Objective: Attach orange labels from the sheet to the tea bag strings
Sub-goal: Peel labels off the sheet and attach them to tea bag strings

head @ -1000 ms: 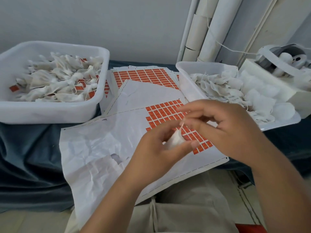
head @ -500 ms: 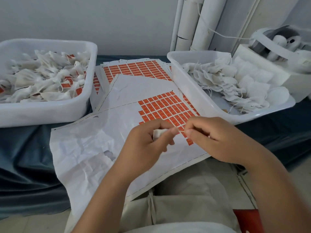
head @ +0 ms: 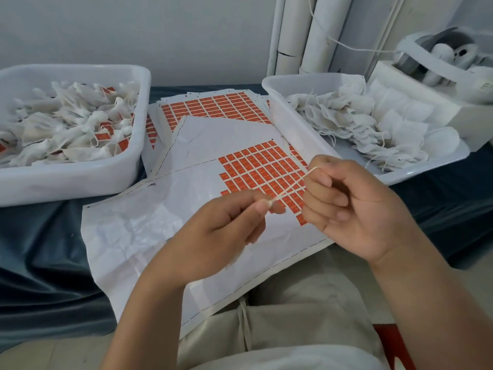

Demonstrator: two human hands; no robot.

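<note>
1. Beige trousers (head: 293, 316): the person's lap, at the near edge. The near end of item 5 overhangs them.
2. Left hand (head: 226, 231): raised over the bare part of item 5. Thumb and forefinger are pressed together on the lower end of item 4, and the other fingers (head: 250, 236) are curled under. Any tea bag in this hand is hidden.
3. Right hand (head: 354, 209): raised just beside the left, palm towards the camera, with its fingers (head: 328, 198) curled. Thumb and forefinger pinch the upper end of item 4.
4. String (head: 290, 186): pale and taut, slanting up from the left hand to the right, above the orange block of item 5.
5. Label sheet (head: 160, 222): white backing, creased, lying at the bench's near edge. The orange labels (head: 261, 169) fill only its far right part.
6. Bench (head: 40, 236): covered in dark blue cloth.
7. Left tub (head: 66, 180): white, at the bench's left side, holding labelled tea bags (head: 66, 124).
8. Right tub (head: 293, 134): white, at the right side, holding plain tea bags (head: 360, 121) with loose strings.
9. Stack of full sheets (head: 213, 108): between the tubs, partly under item 5.
10. White paper rolls (head: 306, 36): upright against the far wall.
11. White machine (head: 440, 62): at the far right corner.
</note>
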